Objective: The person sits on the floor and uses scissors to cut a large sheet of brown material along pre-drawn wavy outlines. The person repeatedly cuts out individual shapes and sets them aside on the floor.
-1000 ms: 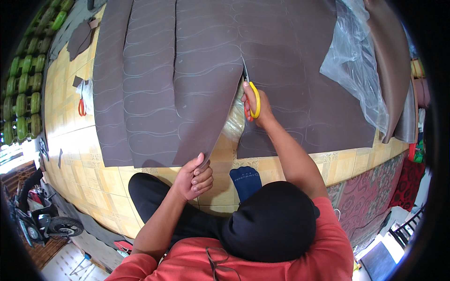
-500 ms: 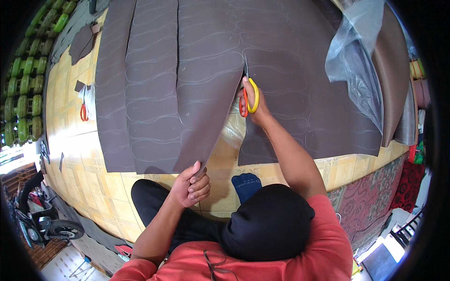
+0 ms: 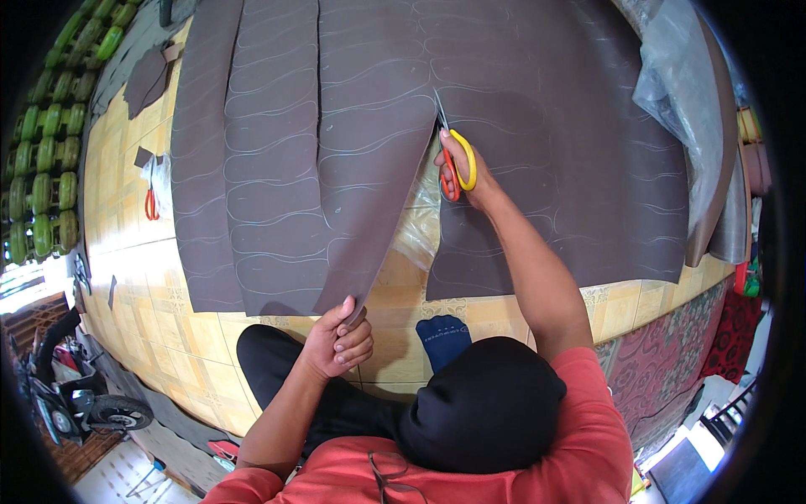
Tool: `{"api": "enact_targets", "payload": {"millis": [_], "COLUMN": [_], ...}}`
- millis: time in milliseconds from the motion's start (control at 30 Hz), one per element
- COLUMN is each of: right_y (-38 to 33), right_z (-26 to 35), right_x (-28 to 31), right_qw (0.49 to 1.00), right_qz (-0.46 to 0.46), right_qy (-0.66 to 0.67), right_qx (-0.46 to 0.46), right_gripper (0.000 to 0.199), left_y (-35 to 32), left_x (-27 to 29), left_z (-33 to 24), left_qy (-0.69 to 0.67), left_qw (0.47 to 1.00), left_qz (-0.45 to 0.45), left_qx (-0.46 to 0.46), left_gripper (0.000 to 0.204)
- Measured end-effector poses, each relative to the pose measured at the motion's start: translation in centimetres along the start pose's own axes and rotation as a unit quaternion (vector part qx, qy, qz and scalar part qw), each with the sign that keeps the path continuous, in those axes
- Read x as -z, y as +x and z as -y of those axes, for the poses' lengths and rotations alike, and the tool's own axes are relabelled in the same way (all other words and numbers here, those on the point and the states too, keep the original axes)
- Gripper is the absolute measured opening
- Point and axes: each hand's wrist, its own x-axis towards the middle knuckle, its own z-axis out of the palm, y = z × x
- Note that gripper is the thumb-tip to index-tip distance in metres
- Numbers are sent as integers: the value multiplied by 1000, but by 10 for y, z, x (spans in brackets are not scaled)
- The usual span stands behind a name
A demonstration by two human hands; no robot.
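Observation:
A large dark brown sheet (image 3: 537, 143) marked with pale curved outlines lies spread on the tiled floor (image 3: 168, 328). My right hand (image 3: 457, 172) grips orange and yellow scissors (image 3: 453, 151), whose blades sit in a cut running up the sheet. To the left of the cut a long strip (image 3: 369, 193) is parted from the rest. My left hand (image 3: 336, 340) pinches the strip's near corner and holds it off the floor. My dark-covered head and red shirt fill the lower middle of the view.
A second pair of red scissors (image 3: 151, 204) lies on the floor at left beside small dark scraps (image 3: 147, 80). Rows of green cylinders (image 3: 42, 176) line the far left. Clear plastic wrap (image 3: 680, 92) and a rolled sheet lie at right. A motorbike (image 3: 67, 395) stands lower left.
My right hand has moved the scissors farther up the sheet, lengthening the cut. The left hand keeps its hold on the strip's corner, and the gap between strip and sheet has widened.

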Motion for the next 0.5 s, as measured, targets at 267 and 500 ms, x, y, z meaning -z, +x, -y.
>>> {"api": "enact_targets", "payload": {"millis": [267,500], "right_y": [-7,2], "right_z": [6,7], "right_x": [-1,-25], "right_qw": [998,997], "right_qz": [-40,-68], "right_qy": [-53,-22], "right_qx": [-7,20], "right_gripper": [67,65], "left_y": [-1,-5], "left_x": [1,-7], "left_z": [-1,-3], "left_qy": [-1,-13], "left_qw": [1000,1000], "left_qz": [-8,10], "left_qx": [-10,-18], "left_gripper": [52,52]}}
